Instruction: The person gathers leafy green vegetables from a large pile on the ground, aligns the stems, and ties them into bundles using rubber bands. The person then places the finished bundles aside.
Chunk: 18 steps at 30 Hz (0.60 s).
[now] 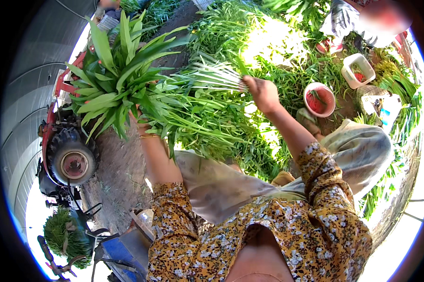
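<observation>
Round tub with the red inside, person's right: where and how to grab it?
Probably the rim of the round tub, thumb inside and fingers outside, coming from its left. The mouth opens upward with that rim exposed, and that side is nearest the right hand. That hand grips pale stems, so it would likely need freeing first.

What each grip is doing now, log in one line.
left grip: among leafy greens, mostly hidden | right grip: closed around pale stems | at right: pink bucket, white tub | at left: wheeled machine
</observation>
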### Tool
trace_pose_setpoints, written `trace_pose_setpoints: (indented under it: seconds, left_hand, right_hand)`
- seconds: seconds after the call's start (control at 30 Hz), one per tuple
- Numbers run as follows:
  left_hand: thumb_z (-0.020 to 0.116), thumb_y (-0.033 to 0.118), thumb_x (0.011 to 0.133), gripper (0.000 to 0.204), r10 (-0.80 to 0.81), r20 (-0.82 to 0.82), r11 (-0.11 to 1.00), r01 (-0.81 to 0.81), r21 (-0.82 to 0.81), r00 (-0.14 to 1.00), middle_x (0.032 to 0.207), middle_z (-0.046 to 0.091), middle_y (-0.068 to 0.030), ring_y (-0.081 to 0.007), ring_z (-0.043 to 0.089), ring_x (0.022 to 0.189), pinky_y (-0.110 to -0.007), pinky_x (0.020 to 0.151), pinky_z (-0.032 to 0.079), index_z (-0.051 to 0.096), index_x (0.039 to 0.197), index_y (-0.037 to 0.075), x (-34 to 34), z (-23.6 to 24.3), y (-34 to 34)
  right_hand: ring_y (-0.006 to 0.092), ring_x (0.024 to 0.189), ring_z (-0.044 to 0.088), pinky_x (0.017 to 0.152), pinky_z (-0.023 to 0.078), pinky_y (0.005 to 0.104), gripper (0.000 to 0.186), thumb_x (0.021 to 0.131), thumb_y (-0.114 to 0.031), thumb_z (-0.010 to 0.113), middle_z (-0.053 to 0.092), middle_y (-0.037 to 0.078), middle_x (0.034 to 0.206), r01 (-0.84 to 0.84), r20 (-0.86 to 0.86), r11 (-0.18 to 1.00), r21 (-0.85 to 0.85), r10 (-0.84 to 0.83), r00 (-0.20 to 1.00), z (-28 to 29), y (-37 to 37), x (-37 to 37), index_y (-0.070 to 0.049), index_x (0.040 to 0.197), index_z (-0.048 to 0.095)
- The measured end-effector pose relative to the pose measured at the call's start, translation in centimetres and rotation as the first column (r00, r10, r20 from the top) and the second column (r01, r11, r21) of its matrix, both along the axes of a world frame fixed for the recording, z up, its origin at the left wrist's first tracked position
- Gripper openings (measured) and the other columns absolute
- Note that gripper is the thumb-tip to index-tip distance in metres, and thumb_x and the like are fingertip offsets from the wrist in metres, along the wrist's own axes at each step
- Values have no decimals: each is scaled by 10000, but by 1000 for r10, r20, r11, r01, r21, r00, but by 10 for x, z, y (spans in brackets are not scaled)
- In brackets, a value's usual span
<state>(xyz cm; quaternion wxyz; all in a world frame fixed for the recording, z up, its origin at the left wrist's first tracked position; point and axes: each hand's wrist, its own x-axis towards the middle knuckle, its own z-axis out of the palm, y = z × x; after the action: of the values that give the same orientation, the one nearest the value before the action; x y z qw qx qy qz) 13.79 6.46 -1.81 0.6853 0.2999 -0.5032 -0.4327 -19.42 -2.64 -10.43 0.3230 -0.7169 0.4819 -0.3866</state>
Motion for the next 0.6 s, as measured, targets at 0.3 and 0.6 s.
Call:
trace_pose_setpoints:
  seconds: [0.3,0.6]
  left_hand:
    - [473,394,824,584,-6,-205,1000,6,1,979,1210,503,-161,-314,429,1165,-440,1006,333,448,1229,-26,9,19,23]
    - [518,378,782,607,-171,-152,985,174,6,973,1204,497,-150,-306,419,1163,-447,1006,330,449,1218,-38,-29,15,9]
  right_hand:
    - [267,744,626,661,477,379,292,930,-312,372,649,95,848,93,-515,986,139,-8,857,-177,16,-129,-234,1137,563]
    - [332,745,608,710,481,400,544,893,-563,339,630,176,805,-76,-153,969,235,114,982,-72,5,4,-126,993,648]
